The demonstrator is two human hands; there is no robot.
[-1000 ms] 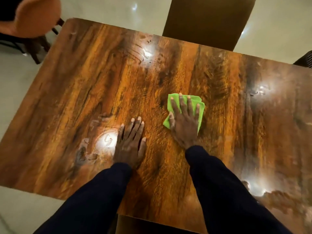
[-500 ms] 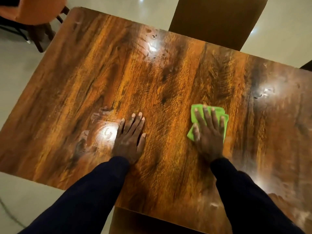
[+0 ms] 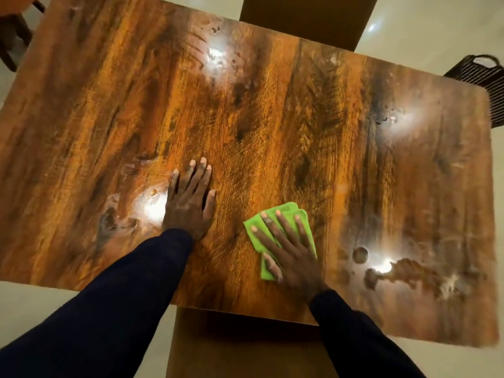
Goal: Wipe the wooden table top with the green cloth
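the right hand [image 3: 293, 253] lies flat, fingers spread straight, pressing the green cloth [image 3: 272, 227] onto the table [image 3: 272, 118] near its front edge; cloth sticks out past the fingertips. left hand [image 3: 188, 199] rests flat beside it, fingers straight.

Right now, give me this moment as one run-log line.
phase: wiping | right hand: pressing green cloth flat, near front edge | left hand: flat on wooden table top | smudges: visible right side
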